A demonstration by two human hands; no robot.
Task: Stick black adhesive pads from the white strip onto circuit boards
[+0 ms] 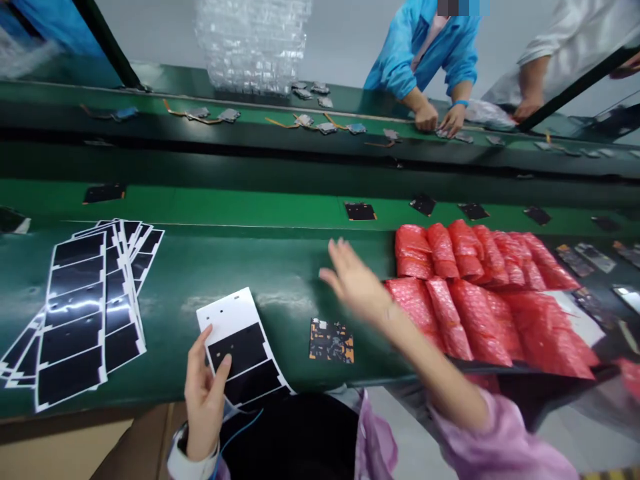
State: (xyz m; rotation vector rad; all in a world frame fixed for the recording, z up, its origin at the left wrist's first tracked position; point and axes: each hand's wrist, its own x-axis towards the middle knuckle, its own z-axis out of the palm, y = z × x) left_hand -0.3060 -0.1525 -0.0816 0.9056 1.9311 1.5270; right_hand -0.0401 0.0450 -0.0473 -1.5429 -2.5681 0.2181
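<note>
My left hand is closed on the edge of a white backing sheet that bears black rectangular stickers; the sheet's top strip is bare white. My right hand reaches out over the green bench with its fingers stretched and holds nothing; it is slightly blurred. Below it lies a small black and orange circuit board, flat on the bench just right of the sheet. To the left, several more sticker sheets lie in a fanned, overlapping pile.
Red bubble-wrap packets stand in two rows on the right. Beyond the bench, several black boards lie on a green belt. Across it, a person in blue handles small parts near a stack of clear trays.
</note>
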